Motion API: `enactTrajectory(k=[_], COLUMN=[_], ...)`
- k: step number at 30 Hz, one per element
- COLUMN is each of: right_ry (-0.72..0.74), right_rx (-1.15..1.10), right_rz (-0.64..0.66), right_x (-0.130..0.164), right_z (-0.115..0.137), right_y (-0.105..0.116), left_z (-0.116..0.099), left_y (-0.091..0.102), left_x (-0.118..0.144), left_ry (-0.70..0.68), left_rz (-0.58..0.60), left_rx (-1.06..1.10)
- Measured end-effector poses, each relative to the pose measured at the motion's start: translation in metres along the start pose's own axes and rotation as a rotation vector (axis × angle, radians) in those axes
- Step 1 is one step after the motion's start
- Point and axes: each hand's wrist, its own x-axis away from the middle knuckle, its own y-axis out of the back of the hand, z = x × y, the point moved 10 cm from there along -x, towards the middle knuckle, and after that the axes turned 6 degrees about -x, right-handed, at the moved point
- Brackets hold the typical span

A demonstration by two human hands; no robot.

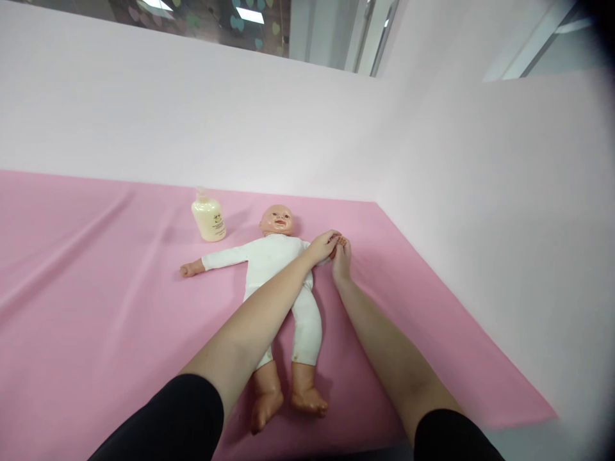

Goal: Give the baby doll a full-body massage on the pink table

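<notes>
A baby doll (270, 258) with a white cloth body lies on its back, its head toward the wall and its feet toward me. Its arm on the left of the view stretches out flat. My left hand (325, 246) reaches across the doll's body and closes around the hand of its other arm. From the right side, my right hand (341, 258) grips that same doll hand, fingers bent and meeting my left fingers. Between my hands the doll's hand is mostly covered; only its small fingertips show.
Left of the doll's head stands a pump bottle (209, 219) of pale yellow liquid. A pink sheet (96, 307) with a few creases covers the surface. White walls (192, 121) rise behind it and along the right side, with windows above.
</notes>
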Motion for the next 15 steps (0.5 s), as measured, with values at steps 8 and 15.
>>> enactTrajectory(k=[8,15], right_ry=[0.058,0.124], right_rx=[0.004,0.095], right_rz=[-0.011,0.058], right_x=[0.003,0.007], right_z=[0.006,0.015], right_y=[0.001,-0.005], left_z=[0.001,0.007], left_y=[0.002,0.000], left_x=[0.003,0.002], left_ry=[0.048,0.064], left_rz=[0.008,0.008], left_rx=[-0.008,-0.054])
